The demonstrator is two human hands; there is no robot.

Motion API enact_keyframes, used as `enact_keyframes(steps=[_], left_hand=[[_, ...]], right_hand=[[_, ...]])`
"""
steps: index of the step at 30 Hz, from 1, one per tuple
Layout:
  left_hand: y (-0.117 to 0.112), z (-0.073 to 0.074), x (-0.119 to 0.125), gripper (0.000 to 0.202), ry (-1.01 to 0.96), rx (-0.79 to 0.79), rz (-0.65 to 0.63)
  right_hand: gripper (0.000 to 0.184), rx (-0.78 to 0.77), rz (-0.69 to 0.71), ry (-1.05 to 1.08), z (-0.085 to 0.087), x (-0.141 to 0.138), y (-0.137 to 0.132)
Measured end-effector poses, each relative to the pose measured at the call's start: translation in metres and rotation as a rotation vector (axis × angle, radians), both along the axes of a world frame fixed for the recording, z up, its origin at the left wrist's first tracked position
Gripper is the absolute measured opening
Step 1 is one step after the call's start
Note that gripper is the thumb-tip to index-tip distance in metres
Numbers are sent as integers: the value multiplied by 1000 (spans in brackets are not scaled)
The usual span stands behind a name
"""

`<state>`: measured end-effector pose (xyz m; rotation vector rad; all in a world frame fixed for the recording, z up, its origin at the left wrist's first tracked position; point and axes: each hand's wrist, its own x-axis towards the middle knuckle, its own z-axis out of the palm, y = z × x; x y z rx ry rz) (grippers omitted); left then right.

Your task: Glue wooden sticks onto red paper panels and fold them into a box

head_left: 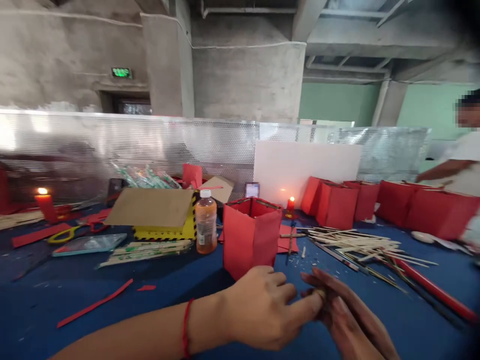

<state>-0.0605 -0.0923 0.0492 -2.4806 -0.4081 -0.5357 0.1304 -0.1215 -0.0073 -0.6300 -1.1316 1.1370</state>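
Observation:
My left hand (268, 307), with a red string round its wrist, is closed, its index finger stretched towards my right hand. My right hand (350, 315) is closed too, its fingers and thumb meeting the left fingertips. Whatever lies between the fingertips is small and mostly hidden; I cannot make it out. Just behind my left hand stands a red paper lantern box (243, 240), open at the top with dark sticks along its rim. Beyond my right hand lie a loose pile of pale wooden sticks (348, 241) and some small scraps.
Lit red candles (291, 206) stand behind the lantern and at far left. A drink bottle (206, 222), a yellow box with a cardboard flap (150, 205) and yellow-handled scissors (63, 234) are to the left. More red paper boxes (337, 205) line the right. A person (461, 165) stands beyond them.

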Motion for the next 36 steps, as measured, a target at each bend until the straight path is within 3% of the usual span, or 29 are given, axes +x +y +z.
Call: enact_keyframes(steps=[3, 7, 11, 14, 19, 27, 36], left_hand=[[0, 5, 0, 41, -48, 30, -38], [3, 9, -2, 40, -104, 71, -52], [4, 9, -3, 42, -119, 135, -68], [6, 7, -3, 40, -133, 168, -70], [8, 3, -2, 38, -160, 156, -84], [5, 7, -3, 31, -179, 181, -115], [5, 7, -2, 32, -178, 186, -97]], right_hand=[[29, 90, -137, -16, 7, -7, -2], [26, 208, -428, -162, 11, -11, -1], [10, 364, -647, -307, 16, -12, -6], [9, 380, -617, -327, 20, -16, -9], [11, 260, -521, -284, 22, -21, -9], [8, 263, -583, -266, 22, -27, -12], [9, 265, -540, -223, 27, -31, -14]])
